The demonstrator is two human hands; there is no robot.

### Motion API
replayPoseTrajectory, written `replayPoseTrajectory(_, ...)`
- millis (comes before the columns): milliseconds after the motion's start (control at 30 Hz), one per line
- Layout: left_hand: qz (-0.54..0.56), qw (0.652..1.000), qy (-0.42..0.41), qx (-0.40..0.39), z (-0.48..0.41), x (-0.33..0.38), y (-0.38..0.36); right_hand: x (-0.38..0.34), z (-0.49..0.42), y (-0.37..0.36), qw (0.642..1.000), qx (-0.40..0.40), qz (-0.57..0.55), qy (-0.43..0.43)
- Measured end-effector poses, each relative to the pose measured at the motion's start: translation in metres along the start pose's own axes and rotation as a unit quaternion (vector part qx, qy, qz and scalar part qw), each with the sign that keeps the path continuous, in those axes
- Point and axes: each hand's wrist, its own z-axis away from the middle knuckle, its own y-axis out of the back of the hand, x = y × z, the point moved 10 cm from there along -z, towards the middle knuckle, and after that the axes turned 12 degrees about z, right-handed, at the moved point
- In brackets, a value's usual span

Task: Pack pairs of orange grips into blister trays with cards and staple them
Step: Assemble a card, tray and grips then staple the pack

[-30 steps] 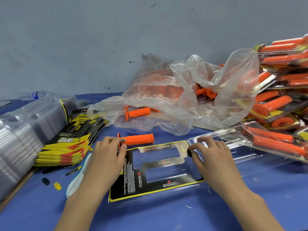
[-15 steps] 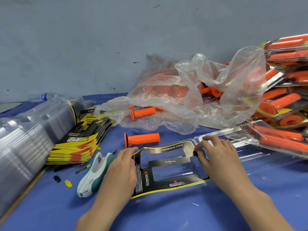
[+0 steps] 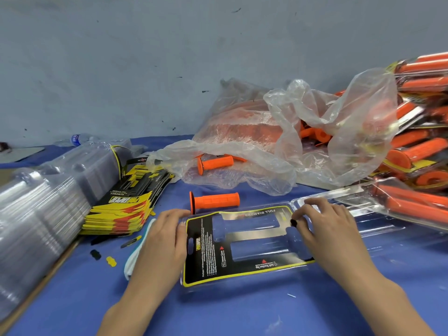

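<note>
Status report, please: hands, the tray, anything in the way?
Left hand flat on left edge of card. Right hand pinches its right end. Blister tray open, no grips inside. Loose grip behind tray.

Light was bright, even, diffuse; shadows below the orange grip [image 3: 214, 200] were faint; glare streaked the clear bag [image 3: 351, 122] behind it; left of it, edges bowed and smeared.

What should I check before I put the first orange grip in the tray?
1. Card flat in tray: cannot tell; right hand is at its far corner.
2. Tray steadied: ok, left hand touches its left edge.
3. Pockets empty: ok.
4. Loose grip near: ok, just beyond the tray.
5. Second grip: ok, in the bag mouth.
6. Stapler: ok, partly hidden beside the left hand.
</note>
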Motion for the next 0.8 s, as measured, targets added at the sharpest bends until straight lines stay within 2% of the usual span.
replayPoseTrajectory(167,0.02,0.998,-0.011,-0.06,0.011,0.002,0.006,0.0,-0.001,0.001,1.0,-0.006,-0.003,-0.007)
replayPoseTrajectory(433,-0.021,0.984,-0.065,-0.167,0.031,0.004,-0.004,0.0,-0.002,0.0,1.0,-0.02,-0.002,-0.014)
replayPoseTrajectory(633,-0.045,0.979,-0.078,-0.185,0.035,0.001,-0.006,-0.001,-0.001,0.0,1.0,-0.012,-0.005,-0.01)
replayPoseTrajectory(800,-0.06,0.983,-0.067,-0.159,0.031,0.0,-0.006,0.0,-0.001,0.0,1.0,-0.008,-0.007,-0.01)
